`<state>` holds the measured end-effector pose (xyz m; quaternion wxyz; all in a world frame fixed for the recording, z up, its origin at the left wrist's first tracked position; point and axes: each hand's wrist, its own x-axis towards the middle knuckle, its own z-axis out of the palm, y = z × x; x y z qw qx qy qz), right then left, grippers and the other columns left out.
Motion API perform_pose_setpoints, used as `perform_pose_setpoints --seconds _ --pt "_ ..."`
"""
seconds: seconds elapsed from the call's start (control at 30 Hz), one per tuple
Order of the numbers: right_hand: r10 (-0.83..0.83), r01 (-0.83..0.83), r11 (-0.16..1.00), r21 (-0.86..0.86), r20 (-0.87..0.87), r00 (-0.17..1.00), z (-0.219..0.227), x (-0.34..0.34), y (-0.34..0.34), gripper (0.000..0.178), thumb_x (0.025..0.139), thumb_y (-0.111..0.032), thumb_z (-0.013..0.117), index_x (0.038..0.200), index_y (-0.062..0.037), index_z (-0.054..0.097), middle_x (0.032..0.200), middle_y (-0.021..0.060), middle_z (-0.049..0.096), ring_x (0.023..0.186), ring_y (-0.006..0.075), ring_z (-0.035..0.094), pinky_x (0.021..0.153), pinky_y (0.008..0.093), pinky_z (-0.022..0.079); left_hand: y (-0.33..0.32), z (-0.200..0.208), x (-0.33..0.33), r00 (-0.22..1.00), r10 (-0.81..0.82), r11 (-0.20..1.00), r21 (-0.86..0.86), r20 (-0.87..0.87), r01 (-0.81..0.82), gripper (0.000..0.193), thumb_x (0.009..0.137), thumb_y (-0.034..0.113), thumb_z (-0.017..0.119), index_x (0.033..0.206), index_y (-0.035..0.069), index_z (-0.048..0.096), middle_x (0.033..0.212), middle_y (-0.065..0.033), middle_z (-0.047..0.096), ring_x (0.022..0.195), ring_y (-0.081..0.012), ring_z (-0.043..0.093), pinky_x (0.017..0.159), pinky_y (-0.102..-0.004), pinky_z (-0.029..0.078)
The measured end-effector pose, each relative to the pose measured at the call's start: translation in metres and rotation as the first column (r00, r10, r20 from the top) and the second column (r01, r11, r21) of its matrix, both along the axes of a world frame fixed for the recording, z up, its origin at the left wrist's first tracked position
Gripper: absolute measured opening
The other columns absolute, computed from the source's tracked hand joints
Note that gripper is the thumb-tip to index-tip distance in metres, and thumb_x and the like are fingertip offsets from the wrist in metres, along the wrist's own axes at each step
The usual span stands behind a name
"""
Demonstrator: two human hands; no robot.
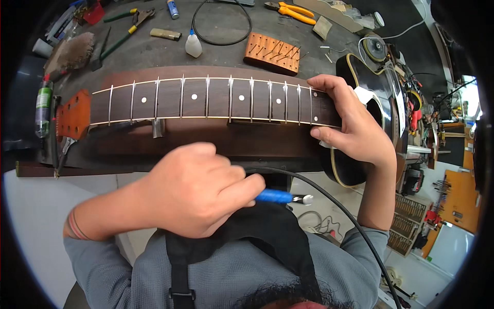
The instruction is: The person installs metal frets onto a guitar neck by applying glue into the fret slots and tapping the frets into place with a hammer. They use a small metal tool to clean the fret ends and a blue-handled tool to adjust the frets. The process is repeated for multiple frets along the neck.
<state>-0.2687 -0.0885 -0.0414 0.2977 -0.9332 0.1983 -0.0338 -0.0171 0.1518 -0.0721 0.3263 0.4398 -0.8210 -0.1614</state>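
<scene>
Guitar neck [170,100] lies across the upper middle of the frame, fretboard up, frets and white dot inlays showing. Orange-brown headstock [74,114] at left, black cream-edged body [363,72] at right.

Right hand [357,121]: clamped over the neck at the body end, right of centre, thumb on the lower edge, fingers on the upper edge. Left hand [203,190]: lower centre, fist closed round a blue-handled tool [275,196] with a metal tip, apart from the neck. Some motion blur there.

Surface: dark grey, scuffed workbench [218,59], with a dark brown surface [195,139] under the neck. Along the top of the frame: green-and-yellow-handled cutters [135,20], white bottle [193,47] with blue tip, drilled wooden block [271,53] with thin pins stuck in it, orange-handled pliers [296,13]. Brush [77,51] upper left.

Room: pale floor [41,216] lower left; orange tool panel [460,193] and a slotted rack [406,221] at right.

Labels: green one on the bottle [43,105] at the left edge, print too small to make out. Blue cylinder [173,9] at top has pale markings, also too small to tell.
</scene>
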Motion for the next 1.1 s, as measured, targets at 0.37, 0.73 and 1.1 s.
perform_pose_setpoints --seconds 0.37,0.73,1.1 --pt "-0.122 0.132 0.928 0.347 -0.053 0.991 -0.004 -0.007 -0.004 0.097 0.083 -0.027 0.095 0.156 0.0052 0.041 0.148 0.0182 0.055 0.142 0.0292 0.055 0.125 0.0412 0.039 0.009 -0.084 0.009 0.9 0.216 0.973 0.157 -0.379 -0.168 0.022 0.082 0.005 0.078 0.103 0.006 0.072 0.073 -0.007 0.057 0.061 -0.028 0.058 0.058 -0.0414 0.045" --pt "-0.158 0.151 0.904 0.399 -0.015 0.987 -0.004 0.009 -0.003 0.079 0.08 -0.023 0.094 0.14 -0.0037 0.046 0.134 0.0227 0.067 0.128 0.0317 0.065 0.116 0.0454 0.046 0.02 -0.092 0.023 0.744 0.179 0.928 0.363 -0.643 0.09 0.019 0.091 -0.003 0.07 0.11 0.0 0.071 0.08 -0.0082 0.063 0.062 -0.0223 0.063 0.057 -0.0342 0.048" --pt "-0.181 0.177 0.894 0.412 -0.03 0.983 -0.004 0.008 -0.008 0.077 0.077 -0.024 0.092 0.135 -0.0062 0.045 0.131 0.0244 0.068 0.126 0.0321 0.065 0.115 0.0457 0.045 0.037 -0.108 0.016 0.77 0.248 0.943 0.327 -0.588 -0.054 0.025 0.091 0.003 0.077 0.114 -0.004 0.079 0.084 -0.0104 0.074 0.068 -0.0231 0.071 0.065 -0.0326 0.055"
